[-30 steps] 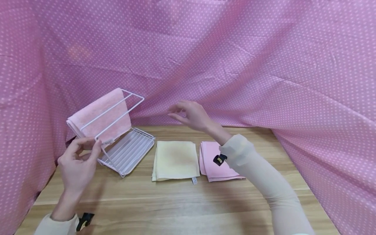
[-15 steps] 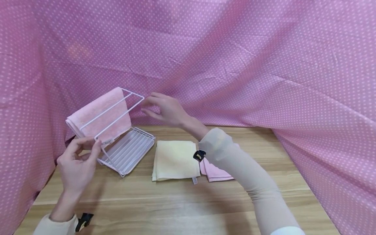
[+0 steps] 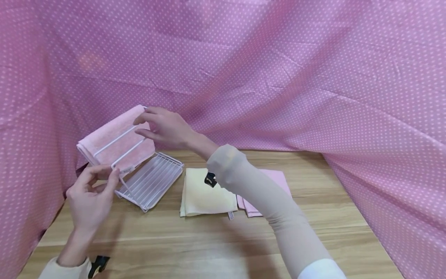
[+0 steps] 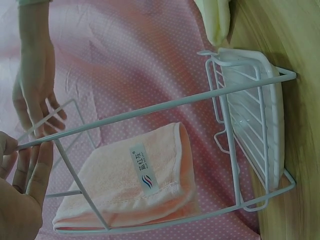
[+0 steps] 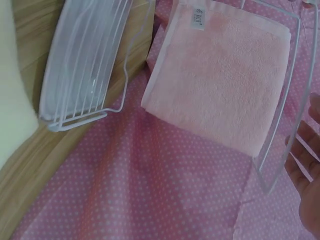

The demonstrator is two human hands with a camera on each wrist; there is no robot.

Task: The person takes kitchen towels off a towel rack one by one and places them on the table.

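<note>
Swinging left, the right hand [image 3: 166, 126], grip apart, seems within reach of the draped pink towel [image 3: 113, 131]; the left hand [image 3: 90, 195] pinches its white wire rack [image 3: 153, 184] near the wooden table's [image 3: 195, 248] far-left corner.

Wood-grain table [image 3: 167, 244] carried three items directly. A white wire rack [image 3: 153, 184] stood on its base at the left; a folded yellow cloth [image 3: 198, 197] lay flat near the middle, a small label [image 3: 231, 216] at its front edge. A folded pink cloth [image 3: 278, 179], partly hidden, lay just beside it on the right.
</note>
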